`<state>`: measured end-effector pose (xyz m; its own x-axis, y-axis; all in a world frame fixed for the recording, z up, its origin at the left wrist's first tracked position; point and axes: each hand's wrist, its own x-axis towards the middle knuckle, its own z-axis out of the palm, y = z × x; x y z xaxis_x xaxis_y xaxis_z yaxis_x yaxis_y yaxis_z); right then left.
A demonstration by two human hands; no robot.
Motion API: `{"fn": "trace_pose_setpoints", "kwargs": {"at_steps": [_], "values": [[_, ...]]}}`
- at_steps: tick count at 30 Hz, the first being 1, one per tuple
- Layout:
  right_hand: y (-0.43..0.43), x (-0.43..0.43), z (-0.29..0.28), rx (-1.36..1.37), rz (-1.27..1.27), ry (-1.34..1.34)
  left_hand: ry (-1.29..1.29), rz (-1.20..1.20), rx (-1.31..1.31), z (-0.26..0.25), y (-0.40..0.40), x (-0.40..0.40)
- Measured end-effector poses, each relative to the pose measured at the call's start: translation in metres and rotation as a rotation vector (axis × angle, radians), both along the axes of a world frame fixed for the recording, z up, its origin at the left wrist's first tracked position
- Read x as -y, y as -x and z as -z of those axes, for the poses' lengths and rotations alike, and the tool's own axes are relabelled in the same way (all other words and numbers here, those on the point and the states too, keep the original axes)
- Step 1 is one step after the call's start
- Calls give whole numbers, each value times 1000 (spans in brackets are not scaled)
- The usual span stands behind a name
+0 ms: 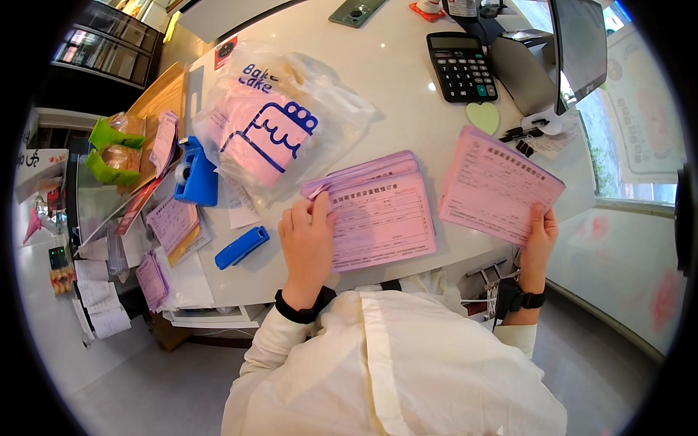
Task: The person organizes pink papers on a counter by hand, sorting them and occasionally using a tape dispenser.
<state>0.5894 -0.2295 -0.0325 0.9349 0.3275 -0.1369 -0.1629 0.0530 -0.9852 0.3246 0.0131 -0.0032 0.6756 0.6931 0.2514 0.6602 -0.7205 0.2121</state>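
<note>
My right hand grips the lower right corner of a bundle of pink printed forms, thumb on top, above the desk's right part. The fingers of my left hand touch the left edge of a stack of pink forms on the desk; whether they pinch any sheets is unclear. More pink forms show behind the top of that stack. A clear plastic bag with a blue cake print lies beyond, with pink papers inside. A blue stapler rests left of my left hand.
A blue tape dispenser, a wooden tray and green-wrapped baked goods stand at the left. A black calculator, a green heart-shaped pad, pens and a monitor are at the right. A phone lies at the far edge.
</note>
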Motion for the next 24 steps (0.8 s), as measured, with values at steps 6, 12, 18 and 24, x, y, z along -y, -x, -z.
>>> {"fn": "trace_pose_setpoints", "kwargs": {"at_steps": [6, 12, 18, 24], "values": [[-10, 15, 11, -13, 39, -39, 389, -157, 281, 23, 6, 0], [-1, 6, 10, 10, 1, 2, 86, -27, 78, 10, 1, 0], [4, -4, 15, -4, -65, 26, 26, -77, -15, 13, 4, -3], [7, -11, 3, -32, -80, -8, 79, -57, -32, 10, -1, -4]]}}
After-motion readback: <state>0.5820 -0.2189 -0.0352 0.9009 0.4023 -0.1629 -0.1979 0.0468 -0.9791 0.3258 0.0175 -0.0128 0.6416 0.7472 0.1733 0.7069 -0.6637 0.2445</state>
